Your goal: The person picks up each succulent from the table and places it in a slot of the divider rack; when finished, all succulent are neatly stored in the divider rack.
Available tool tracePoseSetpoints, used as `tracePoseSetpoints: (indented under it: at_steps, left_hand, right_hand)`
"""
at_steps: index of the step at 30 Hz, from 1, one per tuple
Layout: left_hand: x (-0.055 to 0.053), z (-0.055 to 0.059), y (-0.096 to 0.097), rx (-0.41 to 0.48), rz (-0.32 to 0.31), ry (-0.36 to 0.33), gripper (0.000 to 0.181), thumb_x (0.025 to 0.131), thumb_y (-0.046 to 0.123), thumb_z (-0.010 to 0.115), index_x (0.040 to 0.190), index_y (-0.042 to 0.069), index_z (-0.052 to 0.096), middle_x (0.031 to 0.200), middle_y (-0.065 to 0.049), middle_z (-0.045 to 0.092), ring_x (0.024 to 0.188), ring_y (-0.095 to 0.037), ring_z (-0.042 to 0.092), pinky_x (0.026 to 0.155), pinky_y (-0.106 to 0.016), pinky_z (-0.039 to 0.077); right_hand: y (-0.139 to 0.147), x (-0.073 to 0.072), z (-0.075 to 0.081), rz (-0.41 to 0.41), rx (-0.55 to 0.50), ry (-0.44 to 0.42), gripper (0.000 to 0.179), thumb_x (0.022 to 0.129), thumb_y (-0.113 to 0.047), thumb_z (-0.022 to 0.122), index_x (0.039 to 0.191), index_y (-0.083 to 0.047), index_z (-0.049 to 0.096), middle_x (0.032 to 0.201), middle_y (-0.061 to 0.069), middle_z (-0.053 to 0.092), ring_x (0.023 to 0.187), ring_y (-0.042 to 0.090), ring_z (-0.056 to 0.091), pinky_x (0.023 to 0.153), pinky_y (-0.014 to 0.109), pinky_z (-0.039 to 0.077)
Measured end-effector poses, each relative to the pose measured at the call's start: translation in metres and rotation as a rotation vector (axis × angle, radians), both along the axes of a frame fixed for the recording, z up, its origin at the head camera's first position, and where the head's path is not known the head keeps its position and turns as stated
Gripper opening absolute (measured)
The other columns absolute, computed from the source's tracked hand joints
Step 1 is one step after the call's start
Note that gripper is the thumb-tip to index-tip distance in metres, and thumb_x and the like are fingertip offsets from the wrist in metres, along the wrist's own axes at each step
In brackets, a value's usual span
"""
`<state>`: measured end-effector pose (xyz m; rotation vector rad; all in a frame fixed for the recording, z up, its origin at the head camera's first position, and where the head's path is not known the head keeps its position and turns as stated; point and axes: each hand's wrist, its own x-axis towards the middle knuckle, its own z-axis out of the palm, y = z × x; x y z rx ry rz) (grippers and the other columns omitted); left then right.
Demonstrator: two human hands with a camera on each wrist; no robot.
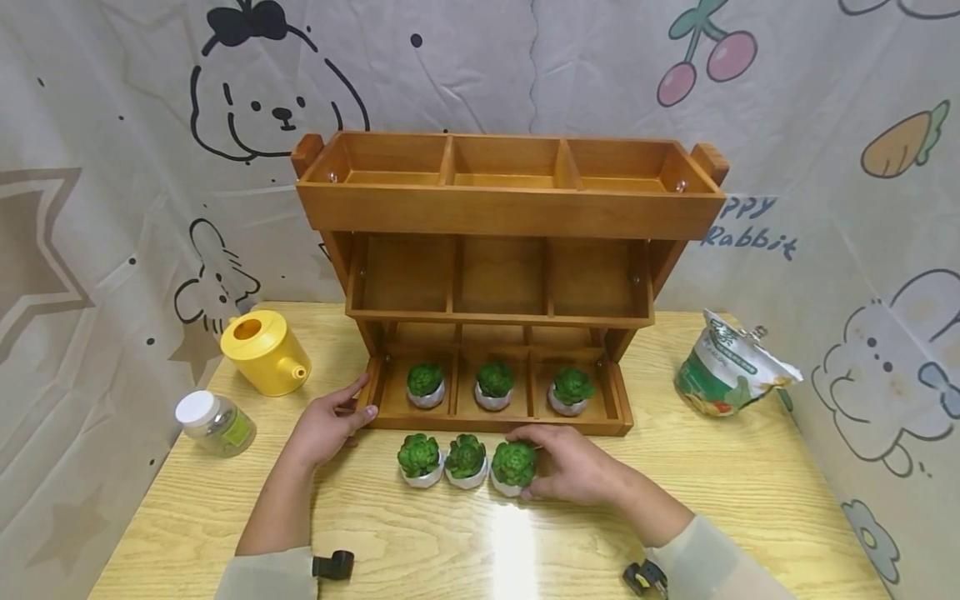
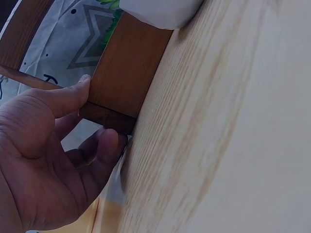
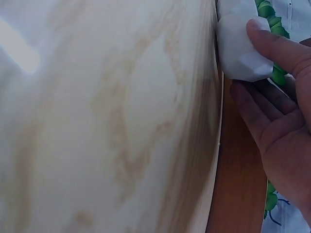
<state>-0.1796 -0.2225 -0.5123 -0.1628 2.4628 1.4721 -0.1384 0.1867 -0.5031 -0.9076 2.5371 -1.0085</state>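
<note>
A three-tier wooden shelf (image 1: 510,212) with divided compartments stands on the table. At its bottom left corner, my left hand (image 1: 326,425) grips the lowest tray's end, thumb on the front and fingers round the side. My right hand (image 1: 573,465) holds the rightmost front succulent (image 1: 513,463) by its white faceted pot (image 3: 243,48), thumb on one side and fingers on the other. Beside it stand a middle succulent (image 1: 466,457) and a left succulent (image 1: 419,457), in a row before the shelf. Three more sit in the bottom tier, one per compartment, including the centre succulent (image 1: 495,381).
To the left on the table (image 1: 360,533) are a yellow watering can (image 1: 270,358) and a clear jar (image 1: 221,429) with a white lid. A green and white bag (image 1: 727,371), clipped at the top, stands at the right. A patterned curtain (image 1: 480,75) hangs behind.
</note>
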Motion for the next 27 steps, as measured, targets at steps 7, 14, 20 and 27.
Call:
tracePoseSetpoints:
  at_steps: [7,14,20,27]
  left_hand:
    - [0.001,0.001,0.002,-0.003,0.001,-0.006,0.067,0.098,0.034,0.074,0.159,0.028,0.045,0.143,-0.025,0.05,0.121,-0.034,0.053,0.079,-0.035,0.061]
    - [0.0,0.0,0.001,-0.011,0.008,-0.009,0.068,0.098,0.034,0.074,0.159,0.03,0.045,0.142,-0.022,0.051,0.12,-0.033,0.053,0.078,-0.035,0.06]
    - [0.0,0.0,0.0,-0.01,0.001,-0.005,0.069,0.098,0.035,0.074,0.159,0.029,0.044,0.142,-0.023,0.05,0.12,-0.032,0.053,0.078,-0.035,0.06]
    - [0.0,0.001,0.0,-0.02,-0.001,-0.012,0.069,0.098,0.037,0.074,0.159,0.03,0.043,0.143,-0.023,0.05,0.121,-0.033,0.053,0.079,-0.035,0.06]
  right_hand:
    - [0.007,0.001,0.003,-0.015,-0.004,0.003,0.075,0.076,-0.028,0.094,0.142,-0.015,0.06,0.135,-0.01,0.064,0.12,0.01,0.061,0.107,0.04,0.049]
    - [0.019,0.002,0.013,-0.014,-0.044,-0.014,0.072,0.077,-0.026,0.094,0.14,-0.022,0.061,0.129,-0.015,0.065,0.113,0.009,0.063,0.102,0.041,0.053]
    - [0.029,0.002,0.023,-0.038,-0.052,-0.007,0.074,0.074,-0.024,0.096,0.14,-0.024,0.061,0.124,-0.017,0.066,0.11,0.009,0.064,0.1,0.043,0.055]
    - [0.036,0.0,0.035,-0.039,-0.053,0.041,0.073,0.075,-0.023,0.095,0.14,-0.022,0.061,0.121,-0.016,0.067,0.11,0.01,0.065,0.097,0.046,0.056]
